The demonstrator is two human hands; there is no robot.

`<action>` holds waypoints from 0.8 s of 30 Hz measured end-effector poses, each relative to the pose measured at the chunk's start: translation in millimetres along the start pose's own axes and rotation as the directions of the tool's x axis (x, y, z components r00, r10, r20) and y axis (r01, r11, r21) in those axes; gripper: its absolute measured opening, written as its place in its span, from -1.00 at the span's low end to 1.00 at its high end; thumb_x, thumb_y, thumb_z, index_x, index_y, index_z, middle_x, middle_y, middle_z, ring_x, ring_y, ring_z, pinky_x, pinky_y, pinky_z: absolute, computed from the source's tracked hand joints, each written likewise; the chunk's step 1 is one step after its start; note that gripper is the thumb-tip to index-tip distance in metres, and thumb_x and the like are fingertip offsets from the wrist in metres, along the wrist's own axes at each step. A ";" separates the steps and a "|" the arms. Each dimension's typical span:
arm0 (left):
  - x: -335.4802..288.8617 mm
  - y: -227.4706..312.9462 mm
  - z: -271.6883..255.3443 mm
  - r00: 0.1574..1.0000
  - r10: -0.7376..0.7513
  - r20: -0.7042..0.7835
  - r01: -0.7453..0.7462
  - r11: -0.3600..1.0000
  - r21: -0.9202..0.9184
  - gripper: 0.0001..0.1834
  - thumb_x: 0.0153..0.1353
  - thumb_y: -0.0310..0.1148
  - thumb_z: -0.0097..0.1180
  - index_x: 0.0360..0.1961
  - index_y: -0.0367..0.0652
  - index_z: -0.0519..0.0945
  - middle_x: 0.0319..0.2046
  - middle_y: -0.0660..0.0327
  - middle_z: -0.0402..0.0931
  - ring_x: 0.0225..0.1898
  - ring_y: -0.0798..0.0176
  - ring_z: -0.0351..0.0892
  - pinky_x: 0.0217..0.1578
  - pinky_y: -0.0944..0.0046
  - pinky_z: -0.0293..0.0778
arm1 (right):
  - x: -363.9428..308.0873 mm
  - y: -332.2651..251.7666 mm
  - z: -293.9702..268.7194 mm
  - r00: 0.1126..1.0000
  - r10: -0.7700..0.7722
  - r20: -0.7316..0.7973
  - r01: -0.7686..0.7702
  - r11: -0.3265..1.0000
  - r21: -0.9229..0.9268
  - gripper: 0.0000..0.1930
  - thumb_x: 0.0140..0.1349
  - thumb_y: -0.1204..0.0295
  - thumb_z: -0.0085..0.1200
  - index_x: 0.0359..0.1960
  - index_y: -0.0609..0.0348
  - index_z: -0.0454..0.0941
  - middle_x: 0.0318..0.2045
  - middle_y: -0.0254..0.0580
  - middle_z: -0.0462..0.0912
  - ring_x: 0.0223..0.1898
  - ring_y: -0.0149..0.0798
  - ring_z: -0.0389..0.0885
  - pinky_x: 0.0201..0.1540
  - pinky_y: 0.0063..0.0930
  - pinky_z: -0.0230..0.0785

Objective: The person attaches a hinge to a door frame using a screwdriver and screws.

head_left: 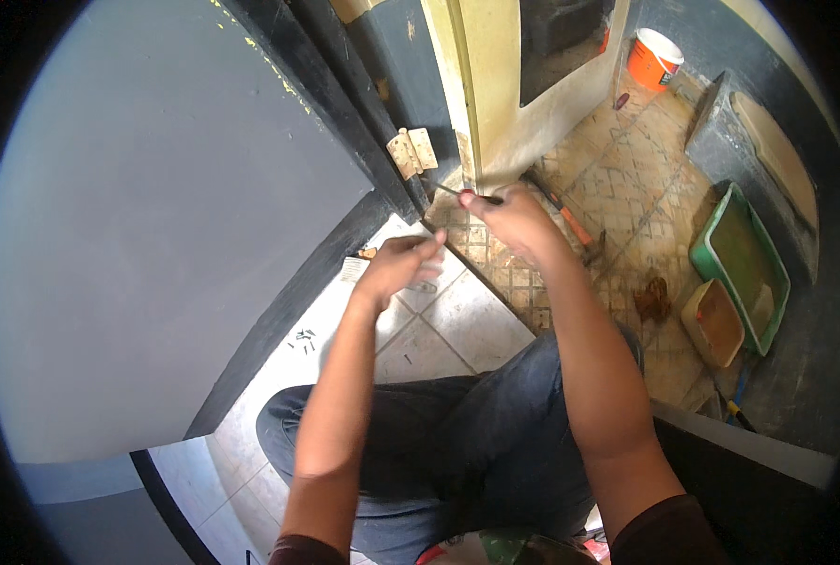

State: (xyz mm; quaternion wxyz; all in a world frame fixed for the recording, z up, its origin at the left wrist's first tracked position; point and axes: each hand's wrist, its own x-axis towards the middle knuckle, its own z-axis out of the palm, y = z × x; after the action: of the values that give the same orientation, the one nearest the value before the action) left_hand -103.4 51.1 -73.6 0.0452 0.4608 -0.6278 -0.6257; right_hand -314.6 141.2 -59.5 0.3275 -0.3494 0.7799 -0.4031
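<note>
My right hand [519,221] is closed around the handle of a screwdriver [446,188], whose thin shaft points left toward the door frame. Just beyond its tip, a pale, paint-specked hinge [412,153] sits with its leaves spread at the dark frame [373,141]. My left hand [403,268] hovers over the white tiles near the threshold, a little below the screwdriver. Its fingers are somewhat blurred but look apart, with nothing visible in them. Several small dark screws [304,339] lie scattered on the tiles to its left.
A hammer [575,226] with an orange handle lies right of my right hand. The cream door [504,122] stands beyond. Farther right are a green basin [763,311], a small tan tub [712,325], a grey tank [730,132] and an orange bucket [650,71]. A grey panel [175,235] fills the left.
</note>
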 end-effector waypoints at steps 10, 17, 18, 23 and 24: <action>-18.1 -141.9 -102.7 0.957 0.057 -0.283 0.218 0.500 0.838 -0.34 0.09 0.18 0.47 -0.03 -0.20 0.80 0.05 -0.10 0.75 0.13 -0.12 0.73 0.22 0.02 0.58 | -9.2 2.3 -21.8 0.979 0.020 0.204 0.117 0.766 -0.633 -0.34 0.30 -0.10 0.35 -0.11 0.47 0.73 -0.22 0.26 0.79 -0.16 0.12 0.80 -0.02 -0.06 0.57; 0.4 -166.8 -95.3 0.930 -0.012 -0.366 0.297 0.611 0.734 -0.53 0.03 -0.19 0.49 -0.03 -0.15 0.78 -0.02 0.02 0.78 0.06 -0.04 0.77 0.13 0.08 0.65 | -12.5 -17.7 -28.2 0.903 0.242 0.356 0.079 0.719 -0.690 -0.33 0.22 -0.04 0.46 0.05 0.41 0.70 0.05 0.27 0.75 0.13 0.13 0.74 0.18 -0.12 0.56; 0.3 -165.7 -91.8 0.942 -0.008 -0.336 0.266 0.626 0.733 -0.55 0.03 -0.22 0.48 -0.03 -0.15 0.78 -0.03 0.03 0.79 0.05 -0.04 0.77 0.13 0.09 0.65 | -4.9 -9.6 -25.6 0.910 0.219 0.352 0.094 0.718 -0.690 -0.33 0.22 -0.05 0.46 0.03 0.42 0.71 0.03 0.28 0.75 0.12 0.14 0.75 0.18 -0.13 0.56; -7.9 -153.2 -62.1 0.999 0.030 -0.018 -0.004 0.621 0.784 -0.56 0.01 -0.34 0.47 -0.02 -0.15 0.74 -0.04 0.03 0.78 0.03 -0.04 0.76 0.13 0.09 0.62 | 5.7 4.3 -23.6 0.934 0.119 0.337 0.116 0.791 -0.600 -0.39 0.15 0.01 0.54 -0.12 0.44 0.73 -0.38 0.07 0.75 -0.39 -0.12 0.71 -0.28 -0.22 0.53; -11.0 -148.9 -54.1 1.000 -0.014 0.024 -0.011 0.589 0.808 -0.54 0.00 -0.36 0.48 -0.02 -0.15 0.73 -0.03 0.02 0.77 0.04 -0.04 0.75 0.13 0.07 0.62 | 6.9 1.6 -25.2 0.925 0.156 0.347 0.086 0.803 -0.590 -0.39 0.15 0.02 0.54 -0.12 0.43 0.73 -0.40 0.04 0.74 -0.42 -0.15 0.69 -0.31 -0.23 0.52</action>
State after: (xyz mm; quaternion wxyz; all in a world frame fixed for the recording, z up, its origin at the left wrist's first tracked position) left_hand 14.9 48.8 -179.5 -0.1779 0.4231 -0.8434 -0.2794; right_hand -338.7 146.3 -50.8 0.3532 -0.4905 0.7947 -0.0566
